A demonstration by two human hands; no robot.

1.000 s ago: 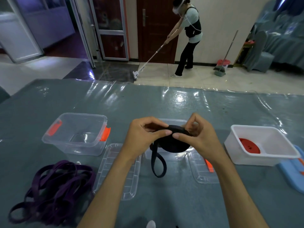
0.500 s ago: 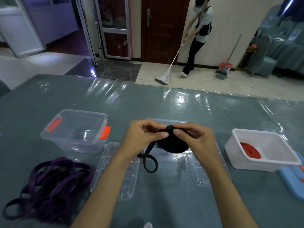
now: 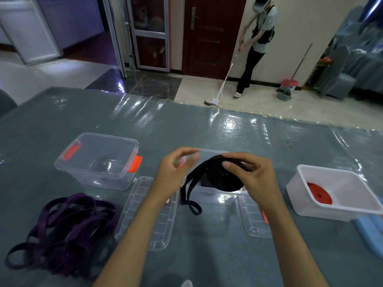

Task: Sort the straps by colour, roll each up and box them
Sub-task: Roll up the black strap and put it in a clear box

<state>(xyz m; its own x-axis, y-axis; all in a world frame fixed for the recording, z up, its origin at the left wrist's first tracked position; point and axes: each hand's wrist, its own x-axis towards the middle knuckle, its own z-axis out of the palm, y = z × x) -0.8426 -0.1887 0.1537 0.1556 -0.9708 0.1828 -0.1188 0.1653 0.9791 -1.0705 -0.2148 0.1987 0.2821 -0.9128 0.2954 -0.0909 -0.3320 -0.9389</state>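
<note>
Head view, frame centre: right hand (image 3: 251,175) pinches black strap roll (image 3: 222,177) above clear box (image 3: 215,195); left hand (image 3: 176,172) relaxed, empty. Webbing judged soft, light; grip roll faces to prevent unwinding.

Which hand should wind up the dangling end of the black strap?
The left hand, probably. It is free, fingers loose, right beside the loose tail. The right hand already grips the black roll and should hold it steady.
</note>
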